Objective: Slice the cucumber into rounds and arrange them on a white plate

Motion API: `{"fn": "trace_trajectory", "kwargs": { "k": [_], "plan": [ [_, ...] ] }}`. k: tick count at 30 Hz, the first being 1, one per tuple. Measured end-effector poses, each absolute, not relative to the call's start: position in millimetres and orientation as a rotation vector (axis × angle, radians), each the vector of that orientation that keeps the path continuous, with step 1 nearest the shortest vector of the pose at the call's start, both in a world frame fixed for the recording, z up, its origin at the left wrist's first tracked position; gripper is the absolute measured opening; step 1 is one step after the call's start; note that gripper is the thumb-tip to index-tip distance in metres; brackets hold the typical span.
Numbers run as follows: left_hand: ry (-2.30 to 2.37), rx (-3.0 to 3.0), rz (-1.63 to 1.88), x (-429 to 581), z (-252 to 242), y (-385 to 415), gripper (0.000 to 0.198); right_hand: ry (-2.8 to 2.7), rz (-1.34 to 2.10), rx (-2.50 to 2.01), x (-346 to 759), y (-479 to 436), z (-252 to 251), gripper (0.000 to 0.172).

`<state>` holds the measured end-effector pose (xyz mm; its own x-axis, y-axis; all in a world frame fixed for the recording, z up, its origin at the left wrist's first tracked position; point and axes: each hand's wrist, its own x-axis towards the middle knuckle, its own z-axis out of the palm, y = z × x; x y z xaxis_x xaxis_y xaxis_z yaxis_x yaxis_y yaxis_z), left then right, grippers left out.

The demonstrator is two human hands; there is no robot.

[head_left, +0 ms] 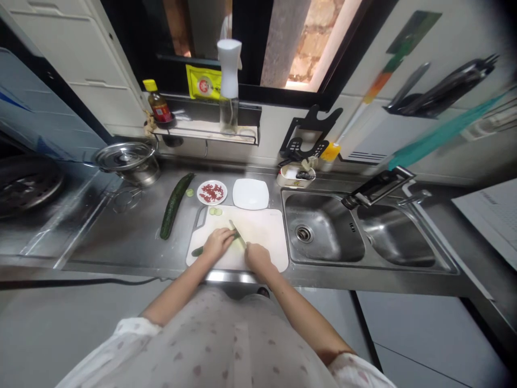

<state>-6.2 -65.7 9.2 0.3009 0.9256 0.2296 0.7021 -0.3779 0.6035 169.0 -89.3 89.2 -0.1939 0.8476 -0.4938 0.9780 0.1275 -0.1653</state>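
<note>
My left hand (218, 243) is closed over a cucumber (197, 251) that lies slantwise on the white cutting board (264, 229); most of it is hidden under the fingers. In my right hand (257, 256) is the handle of a kitchen knife (237, 230). Its blade stands right beside the cucumber's end, near my left fingertips; whether it touches is too small to tell. Two or so cucumber slices (215, 212) rest at the board's upper left. A whole long cucumber (174, 207) lies on the steel counter to the left, with a cut end piece (189, 192) beside it.
Behind the board stand a plate of chopped red pieces (212, 192) and a white square plate (250, 194). A double sink (323, 258) is right of the board. A lidded steel pot (135, 167) stands at left; a wall rack (202, 131) holds bottles.
</note>
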Motion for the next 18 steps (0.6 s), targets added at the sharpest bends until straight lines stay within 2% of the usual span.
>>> {"fn": "trace_trajectory", "kwargs": {
  "k": [18],
  "plan": [
    [1.472, 2.175, 0.780, -5, 10, -66, 0.024, 2.113, -0.643, 1.806, 172, -99, 89, 0.031]
  ]
}}
